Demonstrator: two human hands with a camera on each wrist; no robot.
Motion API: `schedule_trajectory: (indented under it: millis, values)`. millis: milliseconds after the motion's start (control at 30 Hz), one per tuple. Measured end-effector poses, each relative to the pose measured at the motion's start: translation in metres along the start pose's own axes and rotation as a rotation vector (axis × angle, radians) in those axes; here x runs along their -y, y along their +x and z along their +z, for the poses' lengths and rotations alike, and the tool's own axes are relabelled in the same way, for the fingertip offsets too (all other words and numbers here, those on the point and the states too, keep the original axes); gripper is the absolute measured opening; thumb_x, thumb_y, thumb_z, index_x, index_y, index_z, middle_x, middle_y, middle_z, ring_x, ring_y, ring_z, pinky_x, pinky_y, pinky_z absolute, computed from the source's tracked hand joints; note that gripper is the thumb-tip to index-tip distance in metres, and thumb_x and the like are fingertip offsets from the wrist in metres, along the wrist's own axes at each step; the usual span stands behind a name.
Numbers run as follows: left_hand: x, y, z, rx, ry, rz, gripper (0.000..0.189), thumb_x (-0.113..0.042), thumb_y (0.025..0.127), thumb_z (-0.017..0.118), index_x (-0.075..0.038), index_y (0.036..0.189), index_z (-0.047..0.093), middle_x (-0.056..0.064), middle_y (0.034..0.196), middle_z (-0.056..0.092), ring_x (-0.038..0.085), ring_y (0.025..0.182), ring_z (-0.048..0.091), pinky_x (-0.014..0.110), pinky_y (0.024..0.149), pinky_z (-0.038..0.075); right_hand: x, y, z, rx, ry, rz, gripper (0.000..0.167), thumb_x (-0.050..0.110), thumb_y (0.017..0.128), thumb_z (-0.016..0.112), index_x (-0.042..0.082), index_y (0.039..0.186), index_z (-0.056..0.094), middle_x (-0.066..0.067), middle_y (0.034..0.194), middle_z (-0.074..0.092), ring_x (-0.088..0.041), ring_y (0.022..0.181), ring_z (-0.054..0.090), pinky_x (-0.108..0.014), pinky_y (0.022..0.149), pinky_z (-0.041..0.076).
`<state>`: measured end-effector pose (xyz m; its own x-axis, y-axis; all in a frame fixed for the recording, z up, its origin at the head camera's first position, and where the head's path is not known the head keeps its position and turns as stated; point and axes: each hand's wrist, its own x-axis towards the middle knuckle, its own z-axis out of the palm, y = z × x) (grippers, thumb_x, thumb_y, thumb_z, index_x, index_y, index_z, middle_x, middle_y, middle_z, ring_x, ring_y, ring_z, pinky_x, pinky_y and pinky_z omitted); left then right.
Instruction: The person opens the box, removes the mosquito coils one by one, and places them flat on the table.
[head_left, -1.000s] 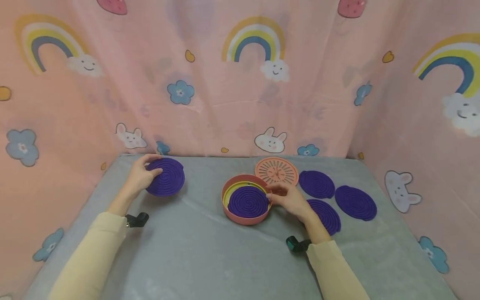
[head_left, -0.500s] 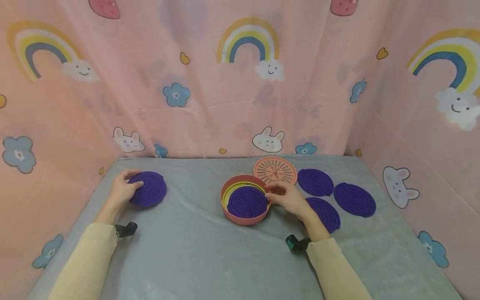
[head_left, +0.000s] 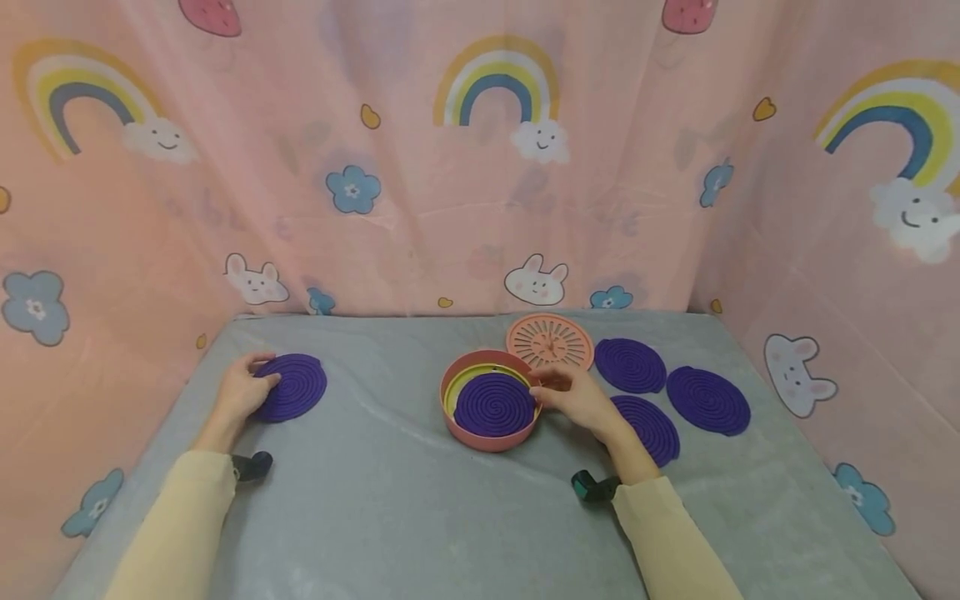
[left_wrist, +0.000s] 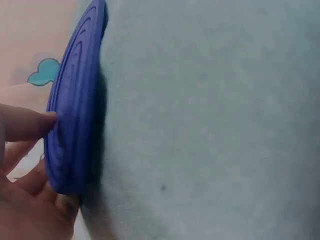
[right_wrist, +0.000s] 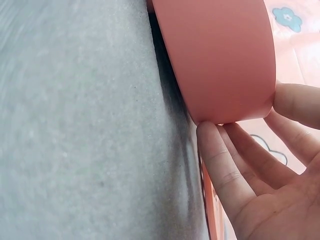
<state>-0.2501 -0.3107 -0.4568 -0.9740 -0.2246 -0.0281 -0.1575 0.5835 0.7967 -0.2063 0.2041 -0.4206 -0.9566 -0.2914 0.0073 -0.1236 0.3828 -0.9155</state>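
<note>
My left hand (head_left: 242, 388) pinches the left edge of a purple mosquito coil (head_left: 298, 387), thumb on top and fingers under it. The coil lies low over the cloth at the left; whether its far edge touches cannot be told. Mid-table stands a round pink mosquito coil box (head_left: 491, 443) with a yellow inside. Another purple coil (head_left: 495, 406) sits in the box, slightly off toward the near right. My right hand (head_left: 577, 402) holds the box's right side; in the right wrist view, thumb and fingertips touch its pink wall (right_wrist: 225, 60).
Behind the box lies a round slotted pink lid (head_left: 550, 340). Three more purple coils lie to the right: one at the back (head_left: 632, 365), one far right (head_left: 708, 401), and one near coil (head_left: 651, 429) partly behind my right forearm. A patterned pink curtain (head_left: 420, 250) closes off the back and sides.
My left hand has carried its coil left and down toward the cloth, and the coil has come flatter. My right hand and the box have stayed in place.
</note>
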Motion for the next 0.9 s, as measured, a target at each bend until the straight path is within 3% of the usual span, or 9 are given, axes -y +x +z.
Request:
schedule_trajectory:
  millis: [167,433,600,900]
  values:
    - [-0.004,-0.001,-0.003,0.009,0.108,0.056,0.045,0.001,0.096,0.055,0.012,0.139,0.047,0.040,0.138,0.047,0.055,0.129,0.045,0.063,0.108,0.035,-0.001,0.000,0.000,0.000,0.004,0.011,0.036,0.007,0.098,0.067,-0.008,0.130,0.061,-0.028,0.125,0.063,-0.042,0.115,0.061,-0.045,0.092,0.053]
    - [-0.018,-0.005,-0.007,-0.010,0.192,0.090,0.041,-0.005,0.099,0.050,0.012,0.136,0.050,0.039,0.136,0.049,0.055,0.127,0.045,0.065,0.105,0.037,0.001,0.000,0.001,-0.003,-0.009,0.013,0.036,0.007,0.098,0.067,-0.008,0.130,0.062,-0.028,0.125,0.063,-0.042,0.115,0.061,-0.048,0.093,0.053]
    - [-0.034,-0.008,-0.006,-0.006,0.203,0.101,0.042,-0.010,0.101,0.047,0.010,0.137,0.051,0.037,0.138,0.049,0.054,0.129,0.044,0.065,0.105,0.037,0.002,0.000,0.001,0.002,-0.010,0.010,0.036,0.008,0.098,0.067,-0.008,0.130,0.061,-0.028,0.125,0.064,-0.042,0.115,0.061,-0.047,0.092,0.053]
    - [-0.060,-0.015,0.006,-0.012,0.198,0.215,0.038,-0.010,0.101,0.048,0.009,0.134,0.055,0.034,0.132,0.056,0.050,0.123,0.052,0.061,0.103,0.041,0.007,-0.003,0.001,0.009,-0.009,0.010,0.036,0.007,0.099,0.065,-0.010,0.130,0.060,-0.031,0.126,0.062,-0.043,0.115,0.061,-0.039,0.090,0.053]
